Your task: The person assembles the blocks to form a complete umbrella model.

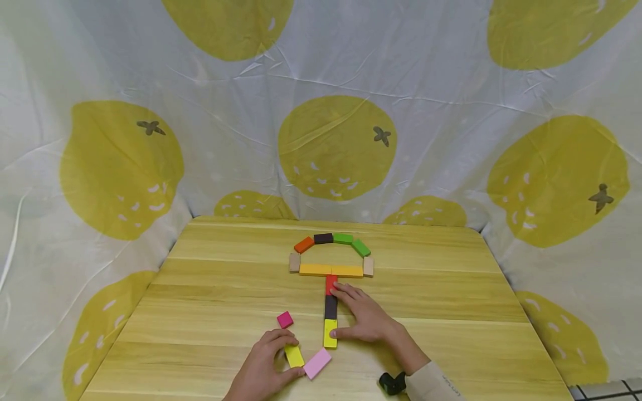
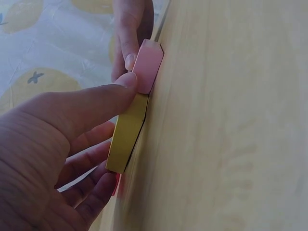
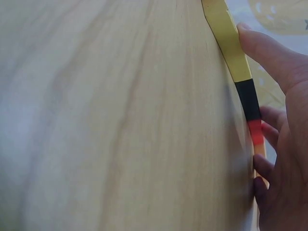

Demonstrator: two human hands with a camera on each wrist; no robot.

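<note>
My left hand [image 1: 266, 362] pinches a yellow block [image 1: 293, 355] lengthwise, thumb at its near end and fingers at its far end. The end of a pink block [image 1: 317, 363] meets this yellow block [image 2: 127, 130] by the thumb. Just beyond the left fingers lies a magenta block [image 1: 285, 319]. My right hand [image 1: 368, 317] is spread along a straight column of a red block [image 1: 331, 284], a black block [image 1: 331, 307] and a second yellow block [image 1: 330, 333]. Its thumb touches that yellow block [image 3: 226, 38]; its fingertips rest at the red one.
Two orange-yellow blocks [image 1: 315, 270] form a bar above the column. An arch of orange [image 1: 304, 244], black [image 1: 323, 238], green [image 1: 343, 239] and wood-coloured blocks [image 1: 368, 266] rises over it. A small black object [image 1: 392, 384] lies by the right sleeve. Lemon-print cloth [image 1: 441, 156] surrounds the wooden table [image 1: 210, 289].
</note>
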